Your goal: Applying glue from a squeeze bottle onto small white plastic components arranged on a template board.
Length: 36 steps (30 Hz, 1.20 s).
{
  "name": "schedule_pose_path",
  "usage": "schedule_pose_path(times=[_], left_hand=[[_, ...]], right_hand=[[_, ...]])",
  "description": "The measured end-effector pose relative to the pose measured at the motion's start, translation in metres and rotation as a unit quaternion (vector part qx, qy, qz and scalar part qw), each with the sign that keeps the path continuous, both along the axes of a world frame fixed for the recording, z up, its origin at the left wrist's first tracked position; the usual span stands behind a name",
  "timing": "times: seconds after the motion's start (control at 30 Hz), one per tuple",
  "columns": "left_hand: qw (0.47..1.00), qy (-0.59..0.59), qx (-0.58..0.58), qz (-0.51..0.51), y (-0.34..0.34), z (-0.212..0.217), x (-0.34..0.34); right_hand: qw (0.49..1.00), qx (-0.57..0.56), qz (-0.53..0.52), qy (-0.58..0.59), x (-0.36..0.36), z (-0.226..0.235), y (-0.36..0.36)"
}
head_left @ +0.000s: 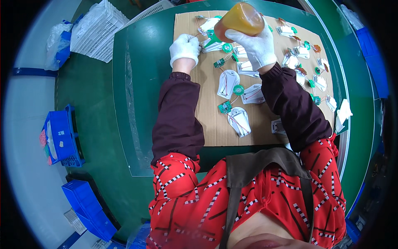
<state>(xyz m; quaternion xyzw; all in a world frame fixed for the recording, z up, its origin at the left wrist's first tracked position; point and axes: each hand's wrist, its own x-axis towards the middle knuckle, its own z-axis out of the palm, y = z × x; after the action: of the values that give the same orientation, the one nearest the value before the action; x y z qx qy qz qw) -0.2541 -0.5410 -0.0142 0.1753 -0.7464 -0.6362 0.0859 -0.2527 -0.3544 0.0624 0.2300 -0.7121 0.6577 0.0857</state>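
Observation:
My right hand (259, 46), in a white knit glove, is wrapped round a squeeze bottle (240, 20) of amber liquid. The bottle is tipped, its green nozzle (212, 38) pointing down and left over a white plastic housing (215, 45). Just left of that housing, at the cardboard's far left edge, my gloved left hand (185, 49) is closed with its fingertips together. What it pinches is hidden. Nearer to me lie white housings (228, 84) joined by thin wires to green circuit boards (225, 107) and round green parts (238, 90).
A brown cardboard sheet (207, 128) covers much of the green table (141, 83). Several more wired housings (302, 52) fill its right side. A crumpled white cloth or paper (343, 114) lies at the right edge. White crates (97, 31) and blue bins (62, 135) stand off to the left.

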Motion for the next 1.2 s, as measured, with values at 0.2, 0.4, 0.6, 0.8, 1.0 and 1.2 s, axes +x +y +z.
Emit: schedule_pose_path(times=[0.2,0.4,0.6,0.8,1.0,1.2], left_hand=[[1.0,0.005,0.007,-0.001,0.002,0.0,0.0],[1.0,0.019,-0.01,-0.003,0.0,-0.008,-0.003],[1.0,0.011,0.016,-0.002,0.003,0.001,0.004],[0.881,0.213,-0.401,0.132,0.053,0.051,0.022],[0.867,0.06,-0.453,-0.198,0.14,0.088,0.016],[0.79,-0.014,-0.56,-0.249,0.179,0.087,0.001]], right_hand=[[1.0,0.01,0.004,-0.013,0.003,0.001,-0.001],[0.998,-0.063,0.008,-0.025,0.003,-0.002,0.016],[0.976,-0.207,0.006,-0.067,0.028,0.046,0.107],[0.953,-0.288,-0.076,-0.052,0.064,0.077,0.231],[0.942,-0.316,-0.066,-0.088,0.073,0.071,0.273],[0.948,-0.29,-0.08,-0.103,0.076,0.071,0.257]])
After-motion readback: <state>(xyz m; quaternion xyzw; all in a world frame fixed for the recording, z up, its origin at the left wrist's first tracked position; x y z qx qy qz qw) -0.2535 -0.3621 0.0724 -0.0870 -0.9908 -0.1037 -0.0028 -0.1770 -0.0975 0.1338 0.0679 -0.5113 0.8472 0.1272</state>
